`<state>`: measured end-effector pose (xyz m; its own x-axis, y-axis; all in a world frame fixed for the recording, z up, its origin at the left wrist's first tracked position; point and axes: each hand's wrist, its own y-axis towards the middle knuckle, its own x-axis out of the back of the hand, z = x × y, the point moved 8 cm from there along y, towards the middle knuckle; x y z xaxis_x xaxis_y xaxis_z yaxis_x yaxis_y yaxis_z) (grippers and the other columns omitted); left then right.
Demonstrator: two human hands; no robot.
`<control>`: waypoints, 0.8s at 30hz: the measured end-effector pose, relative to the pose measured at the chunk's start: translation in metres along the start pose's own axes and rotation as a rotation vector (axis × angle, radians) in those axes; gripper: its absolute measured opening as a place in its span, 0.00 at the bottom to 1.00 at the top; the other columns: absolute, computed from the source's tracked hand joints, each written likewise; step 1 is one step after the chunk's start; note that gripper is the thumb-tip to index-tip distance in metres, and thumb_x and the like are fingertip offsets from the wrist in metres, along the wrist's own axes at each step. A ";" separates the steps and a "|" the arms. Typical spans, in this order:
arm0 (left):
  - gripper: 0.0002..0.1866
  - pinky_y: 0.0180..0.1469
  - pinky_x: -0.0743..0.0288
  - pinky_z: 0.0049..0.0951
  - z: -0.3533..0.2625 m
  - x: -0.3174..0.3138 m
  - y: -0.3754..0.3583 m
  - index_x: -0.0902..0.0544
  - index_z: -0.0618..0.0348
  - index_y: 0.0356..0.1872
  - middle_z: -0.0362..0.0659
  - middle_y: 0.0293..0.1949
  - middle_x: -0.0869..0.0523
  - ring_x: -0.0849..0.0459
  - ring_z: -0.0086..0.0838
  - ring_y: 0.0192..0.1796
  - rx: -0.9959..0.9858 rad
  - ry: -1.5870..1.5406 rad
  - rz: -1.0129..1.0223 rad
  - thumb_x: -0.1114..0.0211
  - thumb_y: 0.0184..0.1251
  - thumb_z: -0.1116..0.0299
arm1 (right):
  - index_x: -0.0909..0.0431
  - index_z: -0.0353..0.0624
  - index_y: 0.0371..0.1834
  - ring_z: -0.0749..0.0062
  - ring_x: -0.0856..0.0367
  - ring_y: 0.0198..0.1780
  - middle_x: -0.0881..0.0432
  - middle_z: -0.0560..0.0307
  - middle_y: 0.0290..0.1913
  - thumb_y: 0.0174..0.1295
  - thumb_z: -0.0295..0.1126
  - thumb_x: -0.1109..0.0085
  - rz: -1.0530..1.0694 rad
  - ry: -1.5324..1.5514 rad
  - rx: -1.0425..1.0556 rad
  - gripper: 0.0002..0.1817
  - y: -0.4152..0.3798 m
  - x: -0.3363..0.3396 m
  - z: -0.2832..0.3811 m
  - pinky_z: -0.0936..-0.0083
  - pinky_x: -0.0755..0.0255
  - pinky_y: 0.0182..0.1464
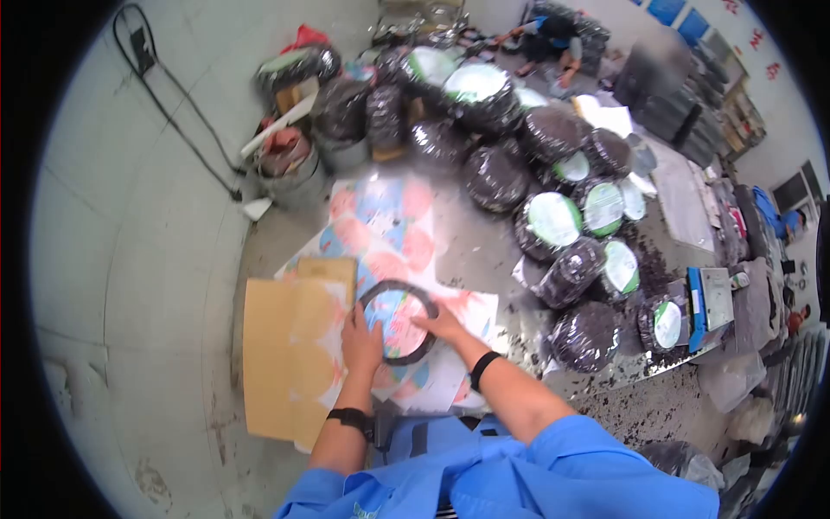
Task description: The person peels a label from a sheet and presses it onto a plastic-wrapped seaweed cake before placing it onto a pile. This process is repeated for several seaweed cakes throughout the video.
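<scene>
A black ring (418, 295) lies flat over printed pink and blue paper (380, 208), which shows through its middle. My left hand (361, 339) grips the ring's left side, fingers pointing away from me. On the opposite side my right hand (443, 323) holds the rim, with the fingers curled around it and the thumb toward the inside. The ring's exact material is hard to make out. Beside my left hand is a tan cardboard sheet (281, 355), with a smaller brown piece (328, 271) behind it.
Round bundles in dark shiny wrap, some with green-white labels (553, 219), are piled on the right and behind. Buckets (294, 177) stand at the back left by the white wall (156, 259). A blue-edged box (696, 307) sits at right. Another person (553, 39) sits far back.
</scene>
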<state>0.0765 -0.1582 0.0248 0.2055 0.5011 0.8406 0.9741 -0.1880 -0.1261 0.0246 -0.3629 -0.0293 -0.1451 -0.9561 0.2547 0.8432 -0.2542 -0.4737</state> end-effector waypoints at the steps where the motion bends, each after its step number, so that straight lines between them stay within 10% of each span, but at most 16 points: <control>1: 0.34 0.61 0.34 0.45 -0.005 0.003 0.005 0.39 0.60 0.68 0.59 0.62 0.32 0.31 0.53 0.61 -0.029 -0.011 -0.014 0.42 0.62 0.58 | 0.33 0.32 0.59 0.64 0.24 0.54 0.23 0.45 0.53 0.42 0.48 0.24 0.023 0.172 -0.042 0.45 -0.010 -0.002 0.009 0.70 0.31 0.57; 7: 0.32 0.59 0.33 0.46 0.029 -0.032 0.007 0.34 0.65 0.64 0.66 0.55 0.26 0.27 0.60 0.56 -0.189 -0.229 0.145 0.45 0.64 0.54 | 0.35 0.34 0.61 0.70 0.26 0.49 0.23 0.53 0.50 0.50 0.43 0.30 0.028 0.336 -0.109 0.38 -0.032 0.018 0.009 0.74 0.30 0.52; 9: 0.27 0.50 0.25 0.32 0.026 -0.030 -0.035 0.29 0.61 0.61 0.52 0.47 0.18 0.18 0.36 0.48 -0.063 -0.349 0.772 0.41 0.66 0.57 | 0.33 0.33 0.60 0.72 0.26 0.48 0.23 0.55 0.48 0.50 0.45 0.31 0.323 0.303 -0.145 0.38 -0.061 0.034 0.021 0.75 0.30 0.50; 11: 0.25 0.43 0.24 0.28 0.030 0.011 -0.080 0.27 0.64 0.59 0.45 0.45 0.18 0.19 0.28 0.42 0.070 -0.493 0.981 0.40 0.66 0.60 | 0.31 0.32 0.59 0.66 0.24 0.50 0.23 0.51 0.52 0.46 0.51 0.30 0.506 -0.034 -0.214 0.42 -0.087 0.057 0.026 0.71 0.31 0.52; 15: 0.17 0.42 0.23 0.30 0.075 0.081 -0.096 0.19 0.64 0.50 0.43 0.39 0.15 0.16 0.28 0.39 0.011 -0.368 0.578 0.36 0.62 0.66 | 0.21 0.31 0.48 0.53 0.22 0.53 0.19 0.38 0.48 0.40 0.54 0.31 0.343 -0.633 0.170 0.39 -0.039 0.104 0.088 0.66 0.32 0.56; 18: 0.14 0.43 0.23 0.29 0.047 0.144 -0.123 0.18 0.66 0.46 0.44 0.35 0.14 0.16 0.29 0.38 0.303 -0.600 0.351 0.36 0.61 0.70 | 0.39 0.35 0.66 0.56 0.21 0.51 0.23 0.43 0.55 0.51 0.50 0.34 -0.244 0.030 0.525 0.44 0.007 0.220 0.252 0.65 0.26 0.49; 19: 0.11 0.42 0.24 0.28 0.023 0.160 -0.124 0.18 0.66 0.44 0.44 0.35 0.15 0.16 0.28 0.37 0.236 -0.667 0.295 0.38 0.63 0.71 | 0.58 0.39 0.73 0.53 0.29 0.61 0.34 0.43 0.66 0.51 0.51 0.33 -0.044 0.536 0.520 0.54 -0.048 0.238 0.321 0.56 0.33 0.59; 21: 0.09 0.42 0.24 0.27 -0.029 0.188 -0.118 0.19 0.66 0.43 0.44 0.35 0.16 0.17 0.28 0.38 0.106 -0.804 0.208 0.41 0.66 0.72 | 0.65 0.40 0.74 0.58 0.59 0.76 0.53 0.45 0.74 0.55 0.56 0.37 0.078 0.708 0.595 0.57 -0.059 0.263 0.363 0.47 0.64 0.70; 24: 0.14 0.47 0.26 0.32 -0.120 0.224 -0.112 0.22 0.67 0.49 0.45 0.41 0.18 0.19 0.31 0.44 -0.005 -1.201 0.178 0.43 0.69 0.69 | 0.49 0.37 0.71 0.62 0.41 0.70 0.43 0.47 0.71 0.61 0.47 0.40 0.292 0.565 0.701 0.42 -0.127 0.225 0.366 0.62 0.45 0.68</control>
<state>0.0024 -0.1269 0.2903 0.2960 0.9314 -0.2119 0.9235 -0.3357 -0.1858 0.0741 -0.4918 0.3969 0.0469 -0.9440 -0.3267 0.9780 -0.0231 0.2073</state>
